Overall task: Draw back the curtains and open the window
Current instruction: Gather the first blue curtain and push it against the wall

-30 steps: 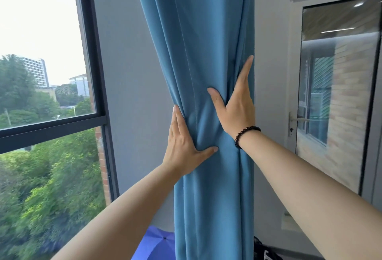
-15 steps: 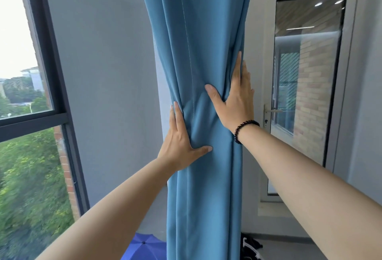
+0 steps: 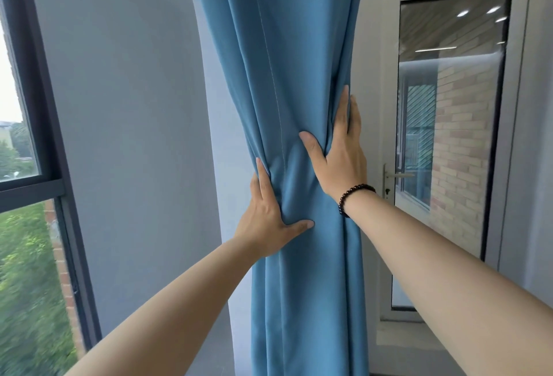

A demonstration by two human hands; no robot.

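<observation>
A blue curtain (image 3: 287, 82) hangs gathered into a narrow bunch in the middle of the view, in front of a grey wall. My left hand (image 3: 266, 220) wraps its left side, thumb across the front and fingers behind the folds. My right hand (image 3: 341, 154), with a dark bead bracelet at the wrist, clasps the bunch's right side a little higher, fingers pointing up. Both hands squeeze the fabric together. The dark-framed window (image 3: 39, 148) stands at the far left, uncovered, with trees and buildings outside; its panes look shut.
A white-framed glass door (image 3: 449, 148) with a metal handle (image 3: 398, 176) stands at the right, showing a brick wall behind it. The bare grey wall (image 3: 128, 136) lies between window and curtain.
The view has swung to the right, so the window has slid towards the left edge and more of the door shows. Both hands keep their hold on the gathered curtain.
</observation>
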